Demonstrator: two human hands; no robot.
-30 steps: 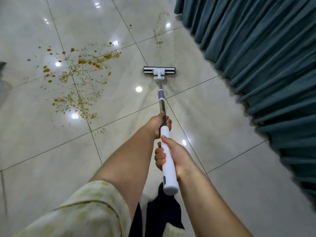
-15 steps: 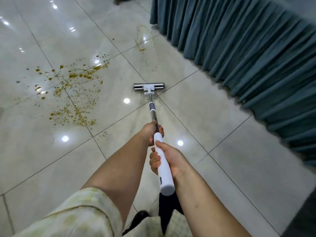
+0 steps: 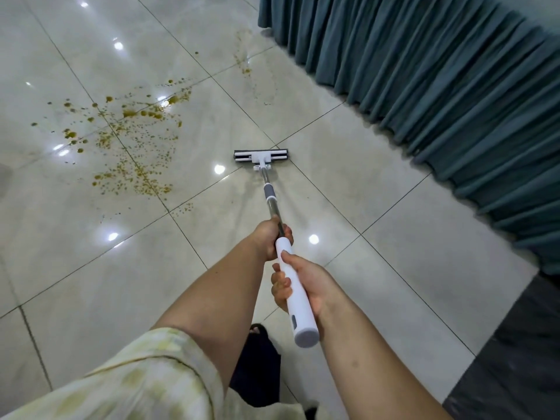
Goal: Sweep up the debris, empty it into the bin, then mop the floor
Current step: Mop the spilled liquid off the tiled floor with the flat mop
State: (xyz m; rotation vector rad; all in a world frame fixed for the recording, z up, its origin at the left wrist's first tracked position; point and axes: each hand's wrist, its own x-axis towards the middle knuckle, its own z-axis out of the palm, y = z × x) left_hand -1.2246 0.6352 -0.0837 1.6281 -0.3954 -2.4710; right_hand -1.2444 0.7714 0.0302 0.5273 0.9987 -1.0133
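Note:
I hold a white-handled mop [image 3: 295, 295] with both hands. My left hand [image 3: 268, 234] grips the metal shaft just above the white grip. My right hand [image 3: 303, 286] is closed around the white grip lower down. The flat mop head [image 3: 261, 155] rests on the glossy beige tiled floor [image 3: 91, 268] ahead of me. A wide patch of brown-yellow splatter [image 3: 130, 153] lies on the tiles to the left of the mop head, apart from it. A smaller streak of the same stain [image 3: 244, 66] lies farther off near the curtain.
A long teal pleated curtain [image 3: 439, 92] runs diagonally along the right side, close to the mop head. A dark grey floor strip [image 3: 515, 359] shows at the lower right. My foot in a dark sandal [image 3: 257, 331] stands below the handle.
The mop head has been drawn back toward me along the floor, away from the far streak, and the view has shifted. Both hands keep the same grip on the handle.

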